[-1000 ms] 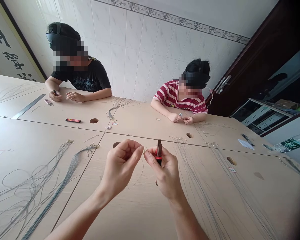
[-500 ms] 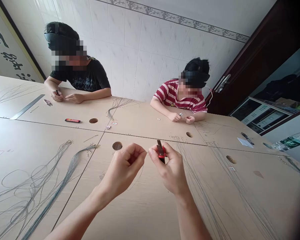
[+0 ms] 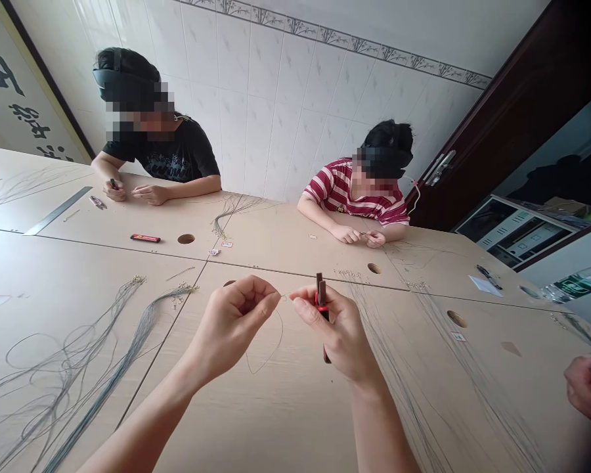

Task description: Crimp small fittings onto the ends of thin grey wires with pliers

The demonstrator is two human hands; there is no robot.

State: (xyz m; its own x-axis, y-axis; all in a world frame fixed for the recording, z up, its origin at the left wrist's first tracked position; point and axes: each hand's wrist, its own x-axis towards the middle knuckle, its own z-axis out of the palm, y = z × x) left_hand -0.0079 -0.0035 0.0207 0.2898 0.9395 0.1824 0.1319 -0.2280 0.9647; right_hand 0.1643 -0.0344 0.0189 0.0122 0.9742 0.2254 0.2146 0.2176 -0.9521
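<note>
My left hand (image 3: 236, 322) pinches the end of a thin grey wire (image 3: 270, 345) between thumb and forefinger; the wire hangs in a loop below my fingers over the table. My right hand (image 3: 335, 328) grips small red-handled pliers (image 3: 320, 299), whose dark jaws point upward. Its fingertips sit a few centimetres right of the wire end. Both hands hover above the pale wooden table (image 3: 285, 407).
Bundles of grey wires lie at the left (image 3: 79, 368) and right (image 3: 423, 368). Round holes (image 3: 186, 238) dot the table. Two people sit opposite, one in black (image 3: 172, 157), one in stripes (image 3: 354, 190). Another person's hand (image 3: 588, 387) shows at the right edge. A ruler (image 3: 54, 210) lies far left.
My hands stay close together with small shifts; the pliers tilted and are upright again. Another person's hand has come into view at the right edge.
</note>
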